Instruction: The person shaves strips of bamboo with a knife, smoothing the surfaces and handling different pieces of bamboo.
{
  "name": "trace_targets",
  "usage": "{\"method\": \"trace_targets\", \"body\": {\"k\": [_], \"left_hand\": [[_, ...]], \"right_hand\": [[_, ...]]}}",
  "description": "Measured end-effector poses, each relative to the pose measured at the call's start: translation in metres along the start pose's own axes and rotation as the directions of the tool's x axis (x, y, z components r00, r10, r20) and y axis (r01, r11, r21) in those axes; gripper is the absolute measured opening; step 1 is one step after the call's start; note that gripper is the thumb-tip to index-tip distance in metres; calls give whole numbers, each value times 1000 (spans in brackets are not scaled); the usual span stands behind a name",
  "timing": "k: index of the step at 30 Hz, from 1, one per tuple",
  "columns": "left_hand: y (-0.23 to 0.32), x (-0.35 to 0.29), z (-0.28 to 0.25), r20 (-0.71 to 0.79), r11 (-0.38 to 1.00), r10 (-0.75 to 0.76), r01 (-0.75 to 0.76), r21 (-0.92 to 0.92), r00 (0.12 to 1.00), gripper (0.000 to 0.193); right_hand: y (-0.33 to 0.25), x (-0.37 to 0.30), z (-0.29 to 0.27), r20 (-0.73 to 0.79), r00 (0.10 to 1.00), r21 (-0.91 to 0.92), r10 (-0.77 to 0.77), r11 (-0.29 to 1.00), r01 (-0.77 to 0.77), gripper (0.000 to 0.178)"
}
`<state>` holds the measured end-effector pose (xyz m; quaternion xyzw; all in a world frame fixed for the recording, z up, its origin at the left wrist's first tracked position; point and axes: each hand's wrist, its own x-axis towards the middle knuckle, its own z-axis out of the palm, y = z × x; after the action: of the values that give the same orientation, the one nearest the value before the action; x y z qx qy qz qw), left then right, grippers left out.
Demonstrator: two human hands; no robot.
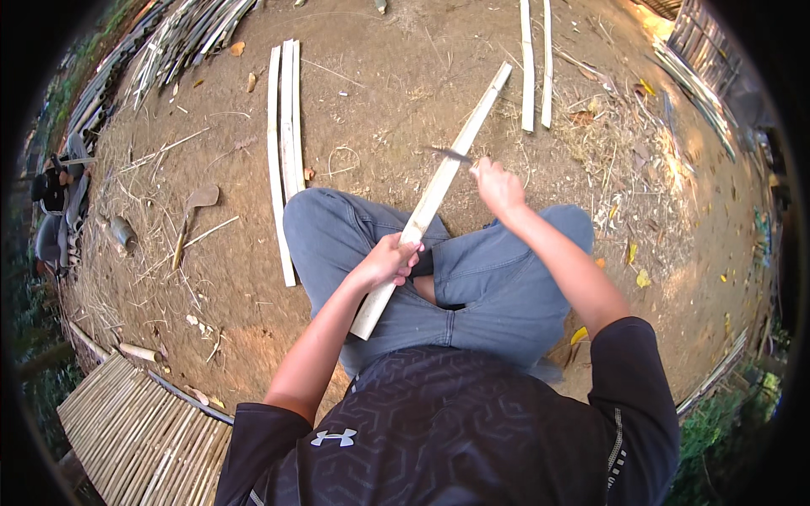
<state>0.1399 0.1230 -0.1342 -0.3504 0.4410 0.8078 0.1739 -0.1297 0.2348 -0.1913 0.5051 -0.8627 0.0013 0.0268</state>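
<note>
A long, pale split bamboo strip [440, 187] lies slanted across my lap, its far end reaching out over the dirt. My left hand [390, 261] is closed around it near the lower end. In my right hand [500, 189] is a knife [450, 154], gripped by its handle, which the fingers mostly hide. The dark blade points left and crosses over the upper part of the strip; whether it touches the bamboo I cannot tell.
Bamboo strips [287, 126] lie beside my left knee, and two more [527, 67] lie far right. A hoe-like tool [201, 199] rests on the left ground. Bamboo piles [181, 38] stand far left. A slatted bamboo platform [143, 434] is at lower left; another person [61, 190] sits at the left edge.
</note>
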Motion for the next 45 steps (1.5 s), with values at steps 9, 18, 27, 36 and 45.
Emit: {"method": "trace_targets", "body": {"k": [9, 18, 27, 36, 45], "left_hand": [[5, 6, -6, 9, 999, 42, -42, -9, 999, 20], [11, -2, -3, 3, 999, -7, 7, -54, 1000, 19], [12, -5, 3, 11, 997, -25, 26, -75, 1000, 19], [17, 0, 5, 6, 997, -33, 33, -65, 999, 18], [18, 3, -5, 44, 992, -39, 44, -115, 998, 19]], "right_hand": [[27, 36, -1, 226, 971, 110, 82, 988, -110, 33], [33, 34, 14, 149, 984, 122, -96, 989, 78, 33], [27, 33, 11, 191, 972, 109, -138, 987, 119, 26], [78, 69, 25, 152, 987, 66, -42, 997, 33, 33], [77, 77, 29, 197, 980, 127, 5, 991, -31, 36]]}}
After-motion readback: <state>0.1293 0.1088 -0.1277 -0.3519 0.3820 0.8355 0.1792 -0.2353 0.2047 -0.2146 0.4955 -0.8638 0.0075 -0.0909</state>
